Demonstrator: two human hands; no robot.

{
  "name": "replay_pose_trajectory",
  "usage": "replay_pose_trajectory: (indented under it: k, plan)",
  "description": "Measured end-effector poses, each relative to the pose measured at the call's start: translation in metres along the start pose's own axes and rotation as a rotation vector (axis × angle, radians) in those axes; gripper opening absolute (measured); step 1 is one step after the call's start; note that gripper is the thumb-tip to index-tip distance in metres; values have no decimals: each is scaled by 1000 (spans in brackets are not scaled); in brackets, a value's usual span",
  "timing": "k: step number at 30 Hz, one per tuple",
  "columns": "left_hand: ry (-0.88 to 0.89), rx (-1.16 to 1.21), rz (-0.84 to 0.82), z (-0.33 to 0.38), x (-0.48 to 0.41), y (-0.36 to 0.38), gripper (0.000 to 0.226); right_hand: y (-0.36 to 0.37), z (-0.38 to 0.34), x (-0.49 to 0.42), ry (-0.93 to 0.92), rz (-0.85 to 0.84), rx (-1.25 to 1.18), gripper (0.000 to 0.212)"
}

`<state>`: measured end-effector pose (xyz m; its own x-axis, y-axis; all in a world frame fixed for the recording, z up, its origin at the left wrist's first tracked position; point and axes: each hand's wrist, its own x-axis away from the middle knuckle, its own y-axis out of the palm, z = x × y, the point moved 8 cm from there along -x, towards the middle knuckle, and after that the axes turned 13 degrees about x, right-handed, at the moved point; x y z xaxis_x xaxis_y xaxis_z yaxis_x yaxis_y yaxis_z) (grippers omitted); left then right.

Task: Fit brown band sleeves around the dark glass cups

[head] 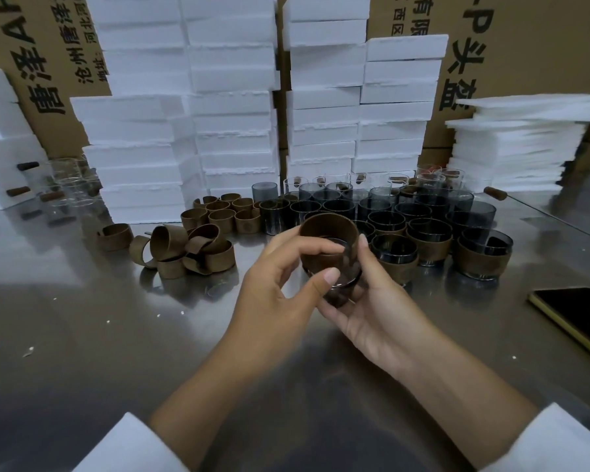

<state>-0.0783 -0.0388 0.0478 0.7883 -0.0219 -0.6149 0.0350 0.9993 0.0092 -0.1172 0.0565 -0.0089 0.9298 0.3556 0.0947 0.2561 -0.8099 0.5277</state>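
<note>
Both hands are up above the metal table (116,335), holding one dark cup (342,290) between them. The cup is tipped. A brown band (327,228) sits around its far end, only part way on. The left hand (280,284) pinches the brown band with its thumb and curled fingers. The right hand (372,308) holds the dark cup from below, fingers wrapped around it and one finger up along the band.

Behind the hands stand many bare dark cups (338,203), packed close together. They look empty. To the right, near the front, are cups with bands on (484,257), and they look empty too. To the left is a messy pile of bands (191,250), and behind it a neat bunch of standing bands (225,216). Far left are some clear cups (69,180) with small brown bits near them; I cannot tell if the bits are inside.

White foam boxes (232,97) are stacked high at the back, all closed. A stack of thin foam sheets (518,148) is on the right. A phone (576,315) lies flat by the right edge.
</note>
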Motion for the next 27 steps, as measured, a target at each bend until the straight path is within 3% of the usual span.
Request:
replay_pose_trajectory:
  k: [10, 15, 18, 21, 24, 27]
  plan:
    - [16, -128, -78, 6, -1, 3, 27, 7, -9, 5, -12, -57, 22, 79]
    - [-1, -48, -54, 4, 0, 4, 20, 10, -14, 8, -58, -68, 35, 46]
    - [12, 42, -3, 7, 0, 3, 15, 9, -14, 8, -53, -41, 52, 52]
    - [-25, 106, 46, 3, 2, 0, 39, 6, -13, 7, -44, -2, 62, 49]
    - [-203, 175, 124, -17, 3, -5, 64, 5, -15, 6, -57, 15, 36, 45]
    - [-360, 269, 71, -35, 5, 1, 57, 8, -16, 6, -85, -19, 20, 38]
